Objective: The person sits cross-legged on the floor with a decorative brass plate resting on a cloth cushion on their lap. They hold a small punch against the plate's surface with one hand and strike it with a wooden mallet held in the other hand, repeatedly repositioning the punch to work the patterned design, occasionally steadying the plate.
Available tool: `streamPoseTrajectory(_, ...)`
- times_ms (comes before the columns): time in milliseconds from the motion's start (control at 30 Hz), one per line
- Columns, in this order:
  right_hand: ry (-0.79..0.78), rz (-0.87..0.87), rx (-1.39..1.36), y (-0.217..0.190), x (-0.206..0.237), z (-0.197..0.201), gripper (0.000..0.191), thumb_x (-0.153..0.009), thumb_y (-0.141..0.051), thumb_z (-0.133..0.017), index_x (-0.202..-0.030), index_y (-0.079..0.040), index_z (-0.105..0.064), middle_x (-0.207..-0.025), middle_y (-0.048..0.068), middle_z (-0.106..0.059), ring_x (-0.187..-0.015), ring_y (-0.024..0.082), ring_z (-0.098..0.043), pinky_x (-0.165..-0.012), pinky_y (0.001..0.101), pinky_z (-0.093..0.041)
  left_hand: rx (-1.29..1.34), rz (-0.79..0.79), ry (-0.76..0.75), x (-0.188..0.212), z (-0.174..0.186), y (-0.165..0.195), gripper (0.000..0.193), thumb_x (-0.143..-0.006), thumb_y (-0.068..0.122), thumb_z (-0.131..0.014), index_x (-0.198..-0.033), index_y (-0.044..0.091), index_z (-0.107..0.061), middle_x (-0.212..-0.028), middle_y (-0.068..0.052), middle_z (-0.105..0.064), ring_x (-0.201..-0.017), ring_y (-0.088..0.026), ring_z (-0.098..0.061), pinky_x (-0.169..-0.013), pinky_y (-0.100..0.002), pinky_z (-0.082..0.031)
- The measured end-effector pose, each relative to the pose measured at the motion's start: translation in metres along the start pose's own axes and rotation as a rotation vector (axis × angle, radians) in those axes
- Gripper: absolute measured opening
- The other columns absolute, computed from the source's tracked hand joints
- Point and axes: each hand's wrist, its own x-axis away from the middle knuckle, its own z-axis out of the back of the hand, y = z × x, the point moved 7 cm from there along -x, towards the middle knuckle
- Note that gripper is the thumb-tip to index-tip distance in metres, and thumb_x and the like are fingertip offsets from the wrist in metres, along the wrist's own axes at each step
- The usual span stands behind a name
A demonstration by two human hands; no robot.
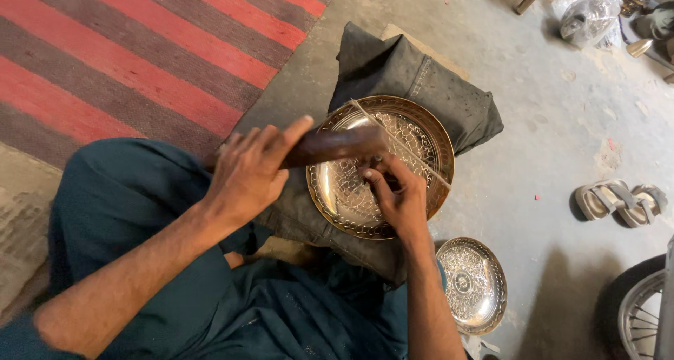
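Left hand [249,170] gripped mallet [337,146], right hand [393,191] pinched punch on brass plate [351,198]; chasing mostly done, rim band left plain.

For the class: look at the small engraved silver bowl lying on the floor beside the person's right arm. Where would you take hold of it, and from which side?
Probably take the small engraved bowl by its raised rim, on the far edge away from the person's right hand and forearm. It sits open side up and flat on the concrete floor, so only the rim gives a grip; come from above, thumb inside, fingers outside.
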Motion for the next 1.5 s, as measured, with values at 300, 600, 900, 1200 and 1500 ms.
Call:
streamPoseTrajectory(300, 0.0, -0.002, -0.017, 0.001, 0.002, 0.001, 0.02, -0.095, -0.009, -0.075, -0.114, -0.004, -0.072, -0.088, 0.005, -0.077, -0.073, 0.01, -0.068, -0.065, 0.0262, -0.054, -0.333, -0.033, -0.1, 0.002, -0.006, 0.006, 0.076, -0.089, -0.001, -0.067, -0.156, 0.026, -0.043, -0.096, -0.005, -0.057, -0.087, -0.023, -0.058, -0.083, -0.044, -0.043)
streamPoseTrajectory(600, -0.015, 0.052, -0.024, -0.01, 0.001, 0.004, 0.02, -0.095, -0.007, -0.073, -0.115, -0.003, -0.072, -0.086, 0.005, -0.076, -0.075, 0.009, -0.068, -0.068, 0.0251, -0.054, -0.252, -0.028, -0.028, -0.002, 0.0, 0.007, 0.077, -0.088, 0.005, -0.072, -0.156, 0.025, -0.042, -0.093, -0.005, -0.055, -0.086, -0.027, -0.058, -0.08, -0.045, -0.042)
streamPoseTrajectory(900, -0.012, 0.072, -0.045, -0.014, 0.003, 0.005, 0.018, -0.096, -0.005, -0.071, -0.114, -0.003, -0.07, -0.09, 0.005, -0.076, -0.08, 0.008, -0.069, -0.073, 0.0252, -0.055, -0.118, -0.01, -0.041, -0.001, 0.006, 0.01, 0.088, -0.077, 0.005, -0.072, -0.157, 0.021, -0.038, -0.103, -0.009, -0.058, -0.094, -0.031, -0.06, -0.081, -0.048, -0.042)
streamPoseTrajectory(1200, -0.019, 0.004, -0.038, -0.006, 0.007, 0.006, 0.016, -0.095, -0.004, -0.072, -0.111, -0.001, -0.072, -0.085, 0.004, -0.074, -0.075, 0.009, -0.066, -0.068, 0.0257, -0.053, -0.407, 0.038, -0.208, -0.001, 0.002, 0.004, 0.085, -0.082, -0.001, -0.072, -0.155, 0.028, -0.039, -0.106, -0.007, -0.06, -0.095, -0.028, -0.062, -0.082, -0.046, -0.049)
streamPoseTrajectory(1500, 0.16, -0.088, -0.237, 0.014, 0.026, 0.009, 0.015, -0.1, 0.0, -0.068, -0.114, 0.006, -0.064, -0.097, 0.006, -0.075, -0.091, 0.01, -0.07, -0.082, 0.0241, -0.055, 0.307, 0.284, -0.279, 0.011, 0.006, -0.01, 0.08, -0.076, 0.002, -0.067, -0.149, 0.019, -0.038, -0.129, -0.018, -0.065, -0.11, -0.04, -0.066, -0.089, -0.048, -0.054)
